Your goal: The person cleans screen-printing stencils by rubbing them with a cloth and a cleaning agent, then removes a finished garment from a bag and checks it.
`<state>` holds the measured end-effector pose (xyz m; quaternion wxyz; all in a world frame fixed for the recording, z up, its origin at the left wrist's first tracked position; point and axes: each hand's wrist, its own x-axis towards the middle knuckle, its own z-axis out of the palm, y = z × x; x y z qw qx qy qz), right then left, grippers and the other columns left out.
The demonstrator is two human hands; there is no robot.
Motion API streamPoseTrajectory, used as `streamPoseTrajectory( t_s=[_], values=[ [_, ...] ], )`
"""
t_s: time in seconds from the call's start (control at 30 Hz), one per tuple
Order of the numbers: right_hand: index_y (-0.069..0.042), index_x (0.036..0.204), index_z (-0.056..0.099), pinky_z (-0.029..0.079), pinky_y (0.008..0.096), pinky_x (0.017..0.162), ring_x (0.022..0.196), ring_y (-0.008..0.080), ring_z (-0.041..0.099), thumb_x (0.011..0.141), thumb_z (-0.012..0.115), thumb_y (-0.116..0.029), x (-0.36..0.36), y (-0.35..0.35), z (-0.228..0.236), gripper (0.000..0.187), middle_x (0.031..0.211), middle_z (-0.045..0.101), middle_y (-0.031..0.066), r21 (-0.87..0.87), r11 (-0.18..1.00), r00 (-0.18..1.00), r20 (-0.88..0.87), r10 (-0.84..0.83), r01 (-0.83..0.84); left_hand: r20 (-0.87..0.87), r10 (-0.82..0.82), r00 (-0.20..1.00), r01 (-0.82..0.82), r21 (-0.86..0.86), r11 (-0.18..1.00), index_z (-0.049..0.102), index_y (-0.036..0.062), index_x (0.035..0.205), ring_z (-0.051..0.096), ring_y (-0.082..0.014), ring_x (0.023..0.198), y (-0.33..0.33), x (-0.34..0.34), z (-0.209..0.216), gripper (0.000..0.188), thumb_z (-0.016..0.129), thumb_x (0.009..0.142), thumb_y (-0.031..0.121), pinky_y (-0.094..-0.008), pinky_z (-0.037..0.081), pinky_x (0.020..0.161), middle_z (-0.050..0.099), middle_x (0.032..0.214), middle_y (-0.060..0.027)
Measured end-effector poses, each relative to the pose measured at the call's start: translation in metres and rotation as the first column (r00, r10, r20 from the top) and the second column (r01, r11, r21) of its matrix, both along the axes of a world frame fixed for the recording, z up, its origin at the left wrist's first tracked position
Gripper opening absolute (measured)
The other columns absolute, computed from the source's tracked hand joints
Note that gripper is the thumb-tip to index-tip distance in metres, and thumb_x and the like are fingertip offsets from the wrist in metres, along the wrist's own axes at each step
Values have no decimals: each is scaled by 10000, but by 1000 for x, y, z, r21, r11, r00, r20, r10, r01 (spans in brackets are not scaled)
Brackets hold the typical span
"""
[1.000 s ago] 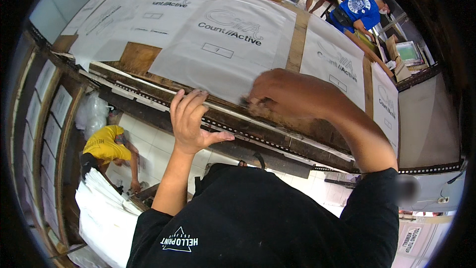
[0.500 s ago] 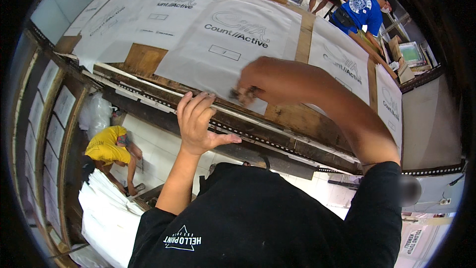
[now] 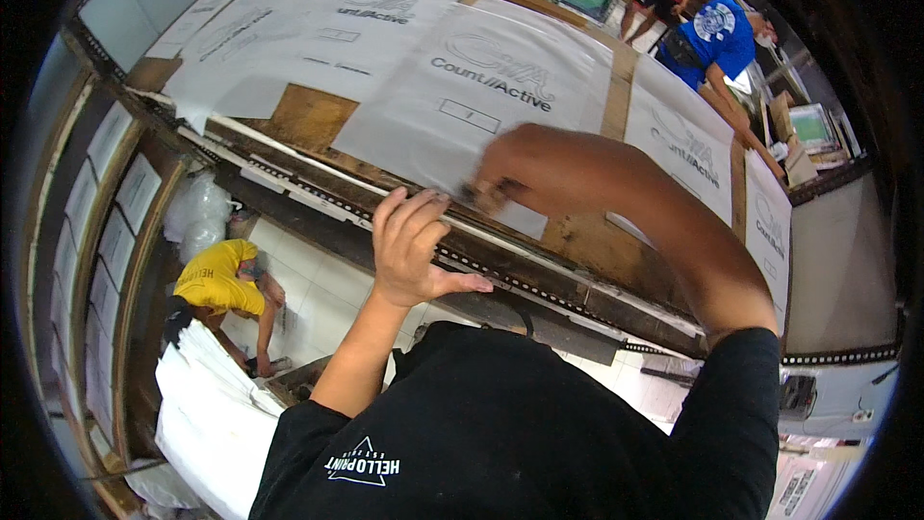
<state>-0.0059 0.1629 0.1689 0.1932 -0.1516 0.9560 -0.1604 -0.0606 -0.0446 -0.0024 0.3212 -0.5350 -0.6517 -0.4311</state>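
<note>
The left hand (image 3: 412,248), thumb spread, apparently empty, rests at the near edge of the desk (image 3: 310,116), likely for support, while the right hand (image 3: 502,175) curls, contents too blurred to tell, over the flat-lying printed white sheet (image 3: 423,130).

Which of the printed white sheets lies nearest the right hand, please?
The printed white sheet just right of the squarish brown patch; the right hand is over its near part, while the others lie farther from it.
</note>
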Motion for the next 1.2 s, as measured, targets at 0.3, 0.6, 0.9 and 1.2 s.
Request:
streamPoseTrajectory(
  t_s=[0.3,0.6,0.9,1.2],
  values=[
    [-47,1015,742,541,369,847,893,268,722,882,732,-138,110,70,57,161,1012,753,124,-422,809,906,76,-417,408,9,-130,992,128,100,987,577,67,1037,671,-349,1080,-15,-10,14,791,714,698,768,-512,486,1003,672,1148,-155],
    [44,1037,738,525,383,894,958,220,692,693,921,-199,295,34,-34,459,1063,737,152,-899,83,413,114,-904,430,389,123,913,-20,-258,966,699,-21,1042,682,-309,877,64,-124,132,311,785,847,206,-398,545,786,700,1002,-186],
    [3,1132,698,495,383,963,1093,241,652,769,838,-45,333,-4,-69,392,1170,687,168,-970,32,382,65,-922,242,158,526,836,-58,-928,369,698,-67,1111,693,-365,1066,134,-242,112,600,762,756,412,-439,543,942,706,1115,-264],
    [5,1186,615,465,392,1008,1119,222,617,790,850,-196,335,-3,-100,503,1221,636,138,-960,16,257,59,-965,278,226,433,873,-168,-694,700,698,7,982,678,-421,954,106,-204,95,362,645,887,352,-510,531,872,701,968,-250]
  ],
)
